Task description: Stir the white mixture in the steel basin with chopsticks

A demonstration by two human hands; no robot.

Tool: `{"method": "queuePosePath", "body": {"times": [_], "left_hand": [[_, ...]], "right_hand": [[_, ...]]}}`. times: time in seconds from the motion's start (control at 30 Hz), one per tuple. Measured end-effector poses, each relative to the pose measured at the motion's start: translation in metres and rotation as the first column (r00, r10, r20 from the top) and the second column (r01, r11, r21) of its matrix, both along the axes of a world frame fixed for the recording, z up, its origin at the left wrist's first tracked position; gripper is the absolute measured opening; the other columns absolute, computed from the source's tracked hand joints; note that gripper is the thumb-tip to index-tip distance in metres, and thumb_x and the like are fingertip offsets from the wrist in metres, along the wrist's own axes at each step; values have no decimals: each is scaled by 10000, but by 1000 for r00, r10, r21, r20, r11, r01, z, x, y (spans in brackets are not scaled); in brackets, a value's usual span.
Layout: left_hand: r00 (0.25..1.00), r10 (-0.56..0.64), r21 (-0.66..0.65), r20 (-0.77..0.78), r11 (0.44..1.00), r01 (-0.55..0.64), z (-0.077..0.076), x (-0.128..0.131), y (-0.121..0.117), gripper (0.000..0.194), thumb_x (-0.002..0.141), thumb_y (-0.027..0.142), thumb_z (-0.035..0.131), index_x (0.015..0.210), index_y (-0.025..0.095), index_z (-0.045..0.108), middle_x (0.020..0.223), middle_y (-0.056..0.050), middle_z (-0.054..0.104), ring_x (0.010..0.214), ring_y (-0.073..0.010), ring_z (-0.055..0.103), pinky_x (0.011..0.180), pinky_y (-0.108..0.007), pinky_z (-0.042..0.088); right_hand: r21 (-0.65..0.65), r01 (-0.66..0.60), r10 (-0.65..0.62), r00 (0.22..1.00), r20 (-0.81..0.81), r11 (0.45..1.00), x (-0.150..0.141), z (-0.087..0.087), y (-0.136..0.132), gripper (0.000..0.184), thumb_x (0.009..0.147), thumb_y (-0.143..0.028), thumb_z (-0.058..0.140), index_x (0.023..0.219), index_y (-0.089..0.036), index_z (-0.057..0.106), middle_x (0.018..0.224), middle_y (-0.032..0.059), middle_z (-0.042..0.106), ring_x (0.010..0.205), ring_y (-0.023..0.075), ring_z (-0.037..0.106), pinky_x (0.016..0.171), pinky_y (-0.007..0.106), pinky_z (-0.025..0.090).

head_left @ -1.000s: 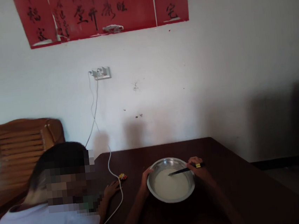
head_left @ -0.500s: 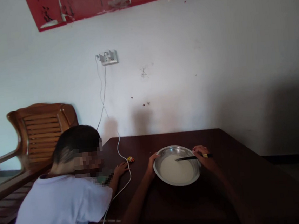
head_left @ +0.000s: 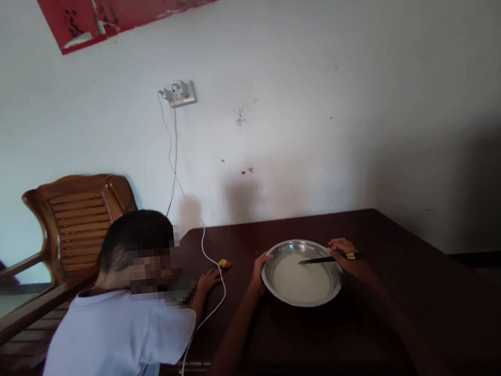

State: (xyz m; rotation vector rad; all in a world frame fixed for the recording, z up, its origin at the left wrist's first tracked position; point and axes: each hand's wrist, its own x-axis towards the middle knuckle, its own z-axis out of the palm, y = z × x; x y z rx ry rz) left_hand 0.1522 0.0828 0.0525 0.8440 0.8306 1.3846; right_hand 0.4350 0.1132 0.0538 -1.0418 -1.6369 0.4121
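Note:
A wide steel bowl [head_left: 283, 296] holds a smooth, pale, whitish mixture [head_left: 301, 280] whose kind I cannot make out. My left hand [head_left: 259, 268] is closed on the bowl's left rim. At the opposite rim, my right hand [head_left: 345, 254] grips the bowl's edge, with a pair of chopsticks [head_left: 319, 260] kept under its fingers. They are black with gold bands near the thick ends, and their thin tips reach in over the mixture. Part of the right hand's fingers is hidden.
The bowl is over a dark wooden table [head_left: 256, 341]. To the left, a person in a white shirt [head_left: 110, 349] leans on it, beside a white cable [head_left: 212, 314] and a small colourful toy-like item [head_left: 225, 264]. Behind stand a wooden chair [head_left: 81, 222] and a wall socket [head_left: 183, 93].
The whole view has shifted a little, so the bowl, table and person appear slightly further right. Both hands keep their grip on the bowl, and the chopsticks lie much as before.

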Motion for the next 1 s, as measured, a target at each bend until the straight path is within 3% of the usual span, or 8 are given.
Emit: {"method": "queuePosePath", "body": {"times": [0.1,0.17,0.33,0.47,0.6,0.7,0.83,1.0], "left_hand": [[1000,14,-3,-15,1000,-14,2,1,-1,343,599,347,706,870,140,737,788,-72,736,870,-296,663,735,-335,461],[1000,8,-8,-18,1000,-8,2,1,-1,366,588,354,708,880,137,738,803,-77,740,890,-309,665,744,-342,467],[999,9,-13,-31,1000,-9,1,0,2,367,594,373,704,887,156,746,767,-60,734,830,-296,663,695,-334,463],[1000,-6,-5,-20,1000,6,2,1,0,350,592,361,718,876,160,752,814,-70,748,877,-312,666,743,-357,484],[993,112,-12,-43,994,-113,-2,0,-2,345,608,360,738,886,157,748,863,-76,751,939,-323,655,792,-366,481],[986,161,7,-48,987,-161,-8,-2,0,344,632,343,749,924,161,744,934,-84,753,1014,-333,640,833,-367,475],[994,101,-11,-51,995,-101,-12,-5,5,398,624,335,769,977,154,744,969,-101,754,1009,-337,645,825,-372,481],[999,16,0,-35,1000,-16,-10,-4,9,478,625,398,743,1024,135,749,950,-109,756,957,-333,659,777,-365,483]], "right_hand": [[-85,1,-10,994,-106,996,17,7,4,413,764,-605,562,556,-248,584,883,97,694,933,290,613,912,462,456],[-130,-69,50,989,-139,989,22,10,4,440,752,-616,572,522,-241,562,905,100,699,929,289,618,885,449,466],[-96,-189,187,982,-29,977,2,6,-6,332,770,-530,614,589,-251,618,1004,81,711,1028,272,614,977,424,430],[-64,-96,93,995,-43,993,-8,4,-7,268,772,-508,604,666,-269,660,966,79,712,987,269,608,957,429,443],[-125,-30,9,986,-164,992,13,12,-1,345,756,-563,568,636,-249,646,889,98,700,944,291,615,925,470,457],[-182,-145,111,977,-182,972,23,16,-2,407,750,-586,588,541,-237,587,1012,109,718,1035,309,615,940,474,464],[-156,-273,262,961,-84,949,7,9,-6,397,746,-598,636,564,-245,612,1107,90,722,1196,320,577,1073,482,399],[-139,-123,107,987,-117,983,0,3,-1,359,758,-609,599,750,-264,697,1024,96,723,1113,307,610,1061,495,409]]}}
